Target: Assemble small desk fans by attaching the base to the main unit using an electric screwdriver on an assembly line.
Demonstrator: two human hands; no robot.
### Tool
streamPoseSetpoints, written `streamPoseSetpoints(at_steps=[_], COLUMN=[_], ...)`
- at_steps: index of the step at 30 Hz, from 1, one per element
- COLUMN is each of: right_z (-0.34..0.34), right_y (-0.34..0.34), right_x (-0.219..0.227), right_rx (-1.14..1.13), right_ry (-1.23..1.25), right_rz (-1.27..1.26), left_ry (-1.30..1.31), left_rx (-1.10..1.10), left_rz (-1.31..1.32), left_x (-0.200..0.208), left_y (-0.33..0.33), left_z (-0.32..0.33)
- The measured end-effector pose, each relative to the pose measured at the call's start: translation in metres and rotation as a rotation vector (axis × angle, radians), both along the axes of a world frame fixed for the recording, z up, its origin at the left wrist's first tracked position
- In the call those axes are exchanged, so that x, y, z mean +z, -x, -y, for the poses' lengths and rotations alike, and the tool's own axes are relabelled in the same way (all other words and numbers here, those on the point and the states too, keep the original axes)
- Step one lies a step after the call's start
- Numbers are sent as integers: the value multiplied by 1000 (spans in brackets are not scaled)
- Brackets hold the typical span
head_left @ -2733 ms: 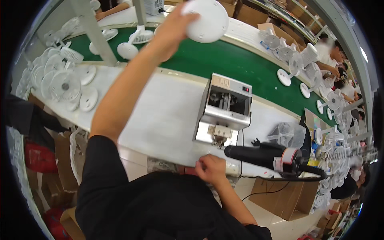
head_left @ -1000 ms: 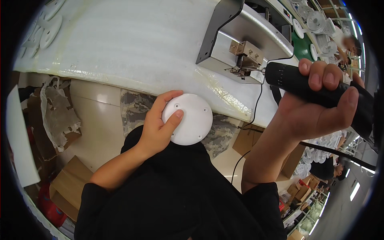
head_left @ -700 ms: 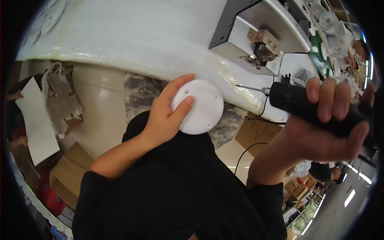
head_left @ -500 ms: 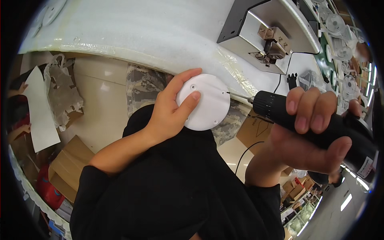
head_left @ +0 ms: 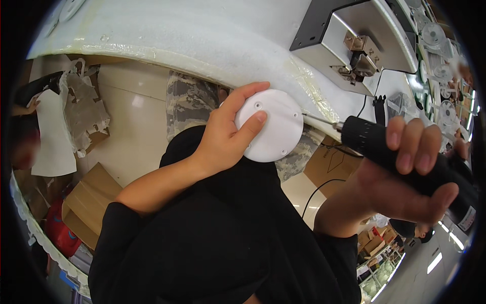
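My left hand (head_left: 225, 134) is closed on a round white plastic disc (head_left: 278, 129), with the thumb across its face and the fingers behind its rim. Several small screw holes are set around the disc's face. In my right hand (head_left: 405, 172) is a black electric screwdriver (head_left: 372, 138), the fingers wrapped round its body. Its thin bit (head_left: 319, 119) points left, the tip at the disc's right rim close to a hole; whether it touches cannot be made out. The disc is held over my lap, just off the bench's front edge.
A metal fixture (head_left: 349, 50) with a dark side plate stands on the white-covered bench (head_left: 202, 30). A cable hangs at the right by a cardboard box (head_left: 324, 164). At left, another person's hand (head_left: 33, 105) is by a white sheet (head_left: 53, 131), above an opened carton (head_left: 93, 202).
The whole view has shifted, so most things appear farther right. The screwdriver has drawn back slightly from the disc's hole. Both grips stay the same.
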State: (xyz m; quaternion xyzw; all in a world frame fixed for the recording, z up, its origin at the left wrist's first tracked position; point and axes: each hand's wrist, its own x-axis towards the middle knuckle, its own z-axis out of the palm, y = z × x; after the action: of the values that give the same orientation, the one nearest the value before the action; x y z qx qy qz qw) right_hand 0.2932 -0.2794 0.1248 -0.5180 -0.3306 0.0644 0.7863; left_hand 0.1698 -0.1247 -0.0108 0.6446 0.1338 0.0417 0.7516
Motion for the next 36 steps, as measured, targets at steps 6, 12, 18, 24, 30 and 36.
streamPoseSetpoints(at_steps=[6, 12, 18, 24, 30, 36], right_z=[2, -19, -10, -16, -2, 31], right_y=[-18, -12, -28, -40, -48, -56], right_x=[0, 9, 16, 6, -3, -17], right_rx=[139, 25, -89, -307, -365, -467], right_ry=[-129, -321, 55, 106, 173, 23], right_rz=[48, 34, 79, 84, 86, -4], left_ry=[73, 62, 76, 546, 1214, 1542], left_rx=[-1, 1, 9, 114, 61, 246], left_rz=[-32, 6, 16, -123, 193, 319], left_x=[1, -3, -10, 17, -2, -20], left_y=[-3, 8, 14, 21, 49, 58], left_z=[-12, -24, -29, -58, -110, -97])
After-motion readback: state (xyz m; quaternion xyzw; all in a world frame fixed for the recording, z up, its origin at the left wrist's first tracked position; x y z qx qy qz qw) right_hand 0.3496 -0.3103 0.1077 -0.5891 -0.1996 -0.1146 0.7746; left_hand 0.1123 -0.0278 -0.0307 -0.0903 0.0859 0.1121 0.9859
